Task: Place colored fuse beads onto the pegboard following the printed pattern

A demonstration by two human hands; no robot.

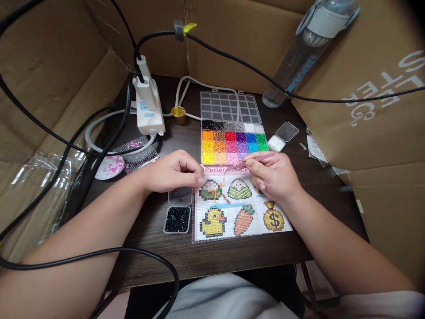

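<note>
Pink tweezers (262,159) are held in my right hand (274,175), their tips over the top of the pattern sheet (229,220). A clear pegboard lies over the sheet, which shows a duck, a carrot, a money bag and other pixel designs. Some loose-looking coloured beads sit near the upper left design. My left hand (179,170), fingers curled in, rests at the sheet's upper left edge; whether it pinches anything is hidden. Just behind the sheet stands the open bead box (202,146) with many colours. A small box of black beads (177,219) is left of the sheet.
A white power strip (149,110) with cables, a gold cup (178,115) and a white dish (109,168) of pink beads are at the left. At the right are a small box of white beads (276,143) and a bottle (292,66). Cardboard walls surround the table; black cables cross the foreground.
</note>
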